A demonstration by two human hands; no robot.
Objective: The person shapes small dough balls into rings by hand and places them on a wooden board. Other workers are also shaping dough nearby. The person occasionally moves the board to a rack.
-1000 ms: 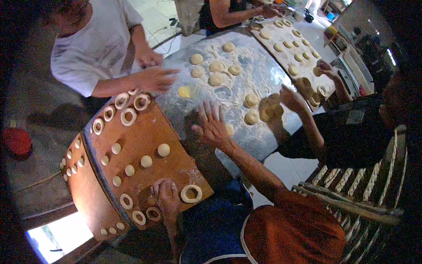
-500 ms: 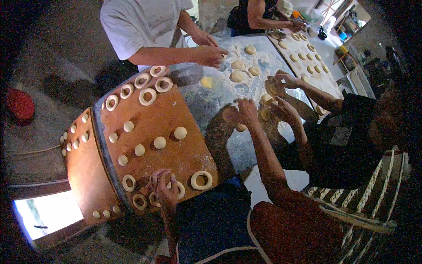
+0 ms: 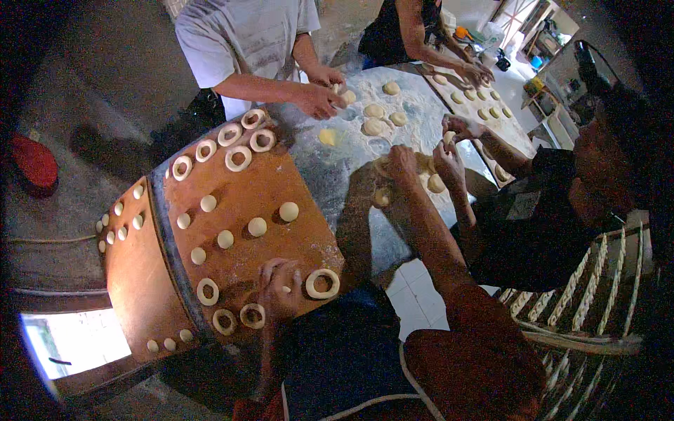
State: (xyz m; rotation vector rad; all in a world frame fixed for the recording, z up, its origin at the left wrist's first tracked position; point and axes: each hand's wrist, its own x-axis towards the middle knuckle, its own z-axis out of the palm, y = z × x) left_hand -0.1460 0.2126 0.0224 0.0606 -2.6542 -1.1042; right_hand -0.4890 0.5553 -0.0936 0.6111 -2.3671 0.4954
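1. Two hands of the person wearing the camera are at work over a wooden board (image 3: pixel 232 210) and a floured table (image 3: pixel 337 175).
2. The left hand (image 3: pixel 281 288) lies palm down on the near edge of the board with its fingers spread and nothing gripped; a small bit of dough shows between its fingers.
3. A dough ring (image 3: pixel 322 283) lies just beside that hand, toward the person's right, and another ring (image 3: pixel 252 315) lies at its other side near the board's edge.
4. The right hand (image 3: pixel 401 163) reaches far out over the floured table and is curled round a piece of dough (image 3: pixel 384 165); how firmly it clasps I cannot tell.
5. A dough ball (image 3: pixel 381 197) lies on the table just below that forearm.
6. Several balls (image 3: pixel 288 211) sit in the middle of the board, and more rings (image 3: pixel 238 158) line its far edge.
7. Across the table a person in a white shirt (image 3: pixel 246 31) works dough with both hands.
8. At the right a person in dark clothes (image 3: pixel 540 210) holds dough above the table, near the right hand.
9. A second board with dough pieces (image 3: pixel 477 105) lies further back.
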